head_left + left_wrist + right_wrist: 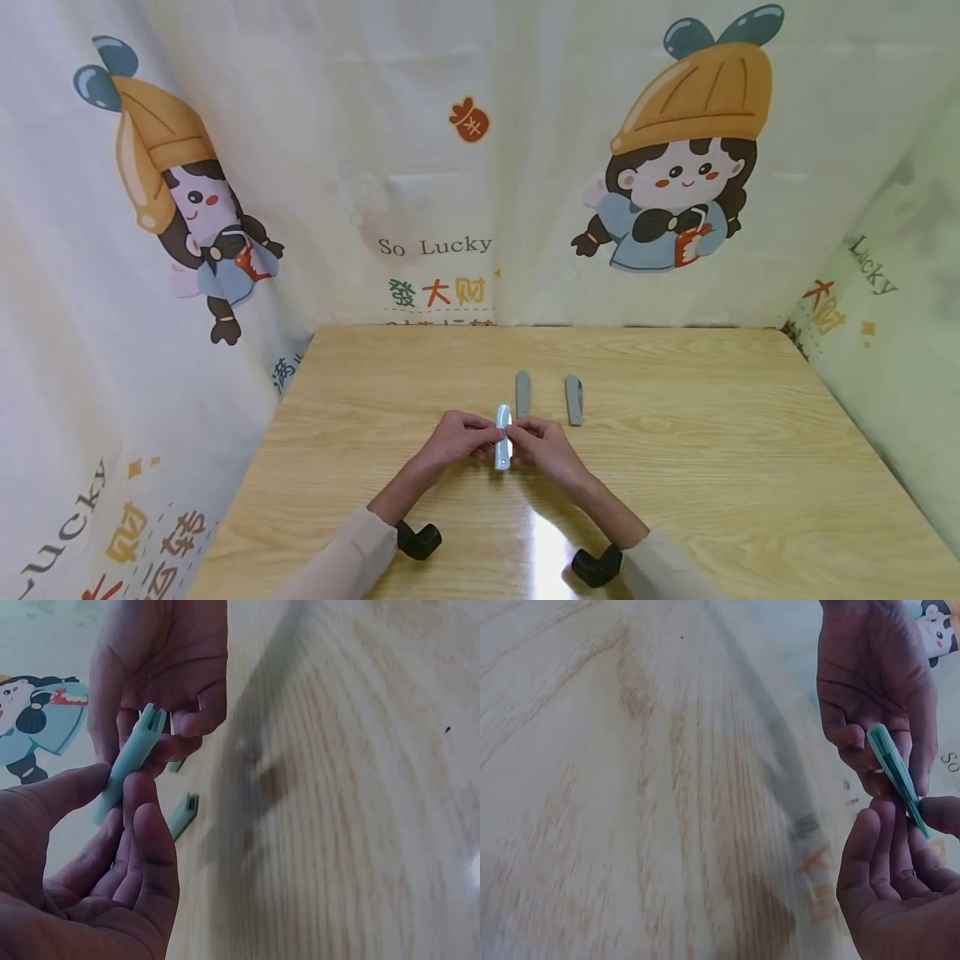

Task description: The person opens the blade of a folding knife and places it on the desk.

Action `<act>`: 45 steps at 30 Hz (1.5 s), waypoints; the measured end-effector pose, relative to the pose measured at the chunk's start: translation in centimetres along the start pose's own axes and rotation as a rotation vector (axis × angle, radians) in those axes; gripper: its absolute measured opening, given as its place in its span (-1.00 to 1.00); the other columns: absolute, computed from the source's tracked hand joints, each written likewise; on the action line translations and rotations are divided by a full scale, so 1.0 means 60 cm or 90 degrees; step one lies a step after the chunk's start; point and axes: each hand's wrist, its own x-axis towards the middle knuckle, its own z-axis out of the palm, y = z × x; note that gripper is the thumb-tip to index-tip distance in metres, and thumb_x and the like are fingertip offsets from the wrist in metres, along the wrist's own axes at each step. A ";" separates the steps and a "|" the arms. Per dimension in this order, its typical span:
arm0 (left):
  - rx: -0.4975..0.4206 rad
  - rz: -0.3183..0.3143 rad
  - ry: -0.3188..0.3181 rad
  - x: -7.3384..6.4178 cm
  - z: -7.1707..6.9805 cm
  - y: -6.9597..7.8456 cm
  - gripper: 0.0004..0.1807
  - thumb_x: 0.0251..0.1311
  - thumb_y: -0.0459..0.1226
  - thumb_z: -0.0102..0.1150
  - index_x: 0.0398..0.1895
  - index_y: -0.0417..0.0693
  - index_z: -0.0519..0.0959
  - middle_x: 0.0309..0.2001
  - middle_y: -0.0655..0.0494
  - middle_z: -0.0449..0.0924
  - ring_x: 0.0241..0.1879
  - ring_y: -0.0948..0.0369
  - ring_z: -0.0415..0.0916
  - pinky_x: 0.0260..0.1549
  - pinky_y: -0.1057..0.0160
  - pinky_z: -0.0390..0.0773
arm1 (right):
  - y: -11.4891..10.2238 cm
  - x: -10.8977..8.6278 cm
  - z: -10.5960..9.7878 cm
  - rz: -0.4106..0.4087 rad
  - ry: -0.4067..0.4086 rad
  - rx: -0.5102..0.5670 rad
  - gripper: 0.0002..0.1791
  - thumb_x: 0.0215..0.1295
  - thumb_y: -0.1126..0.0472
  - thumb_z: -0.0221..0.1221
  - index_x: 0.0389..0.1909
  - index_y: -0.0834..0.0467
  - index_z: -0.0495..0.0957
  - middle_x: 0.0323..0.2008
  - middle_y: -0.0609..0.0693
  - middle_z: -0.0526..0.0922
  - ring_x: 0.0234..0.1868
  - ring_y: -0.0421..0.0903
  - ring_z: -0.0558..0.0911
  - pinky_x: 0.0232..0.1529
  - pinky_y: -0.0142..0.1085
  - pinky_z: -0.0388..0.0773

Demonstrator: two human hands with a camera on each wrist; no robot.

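In the head view, a pale green folding knife (502,442) is held upright above the table between both hands. My left hand (454,438) pinches its handle from the left, thumb on the near face. From the other side, my right hand (551,448) pinches the edge where a bright strip of blade shows. The left wrist view shows the slotted end of the folding knife (135,761), with the left thumb and fingers around its lower part. A long slot runs along the folding knife (892,765) in the right wrist view.
Two more folding knives, one (522,392) just behind the hands and another (573,400) to its right, lie on the wooden table (712,467). A printed curtain (555,192) rises along the table's back and sides. Light reflects off the tabletop near the front.
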 end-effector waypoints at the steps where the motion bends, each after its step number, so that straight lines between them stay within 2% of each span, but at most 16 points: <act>1: 0.001 0.000 -0.005 -0.001 0.002 -0.001 -0.71 0.30 -0.26 0.36 -0.14 -0.39 0.72 -0.39 -0.02 0.71 -0.46 0.21 0.59 -0.38 0.19 0.63 | 0.000 0.000 0.000 0.004 0.001 0.000 -0.66 0.52 0.19 0.17 -0.01 0.45 0.58 -0.32 0.00 0.66 -0.38 -0.17 0.63 -0.30 -0.31 0.63; 9: 0.001 -0.005 -0.022 0.000 0.006 -0.005 -0.71 0.34 -0.26 0.32 -0.11 -0.40 0.71 -0.40 -0.05 0.71 -0.45 0.21 0.60 -0.35 0.10 0.66 | 0.003 -0.005 -0.014 0.033 -0.032 0.002 -0.72 0.53 0.20 0.15 -0.11 0.41 0.58 -0.40 0.03 0.60 -0.40 -0.17 0.58 -0.33 -0.34 0.59; 19: -0.027 0.004 -0.062 0.002 0.004 -0.001 -0.73 0.35 -0.32 0.29 -0.11 -0.45 0.68 -0.40 -0.05 0.71 -0.47 0.22 0.59 -0.37 0.20 0.63 | -0.001 -0.001 -0.025 0.040 -0.071 0.001 -0.74 0.53 0.20 0.14 -0.15 0.39 0.54 -0.37 0.03 0.60 -0.37 -0.15 0.59 -0.31 -0.36 0.59; 25: -0.039 0.005 -0.081 0.004 0.005 -0.006 -0.74 0.36 -0.34 0.27 -0.09 -0.46 0.66 -0.39 -0.03 0.70 -0.46 0.23 0.60 -0.38 0.24 0.62 | 0.000 -0.003 -0.026 0.038 -0.072 -0.005 -0.77 0.53 0.23 0.13 -0.18 0.38 0.54 -0.38 0.03 0.61 -0.37 -0.16 0.59 -0.33 -0.36 0.59; 37: -0.041 -0.001 -0.061 0.004 0.010 -0.001 -0.73 0.37 -0.33 0.25 -0.10 -0.48 0.66 -0.38 -0.05 0.71 -0.47 0.23 0.61 -0.37 0.24 0.63 | -0.006 -0.008 -0.026 0.013 -0.058 -0.006 -0.74 0.52 0.25 0.09 -0.18 0.45 0.50 -0.44 0.01 0.57 -0.42 -0.18 0.57 -0.34 -0.35 0.59; 45: -0.053 -0.006 -0.057 -0.001 0.010 0.002 -0.70 0.37 -0.34 0.25 -0.07 -0.51 0.64 -0.37 -0.08 0.71 -0.47 0.25 0.61 -0.36 0.25 0.64 | -0.002 -0.010 -0.027 0.014 -0.049 0.000 -0.76 0.53 0.24 0.10 -0.21 0.39 0.51 -0.42 0.01 0.58 -0.40 -0.17 0.58 -0.33 -0.34 0.60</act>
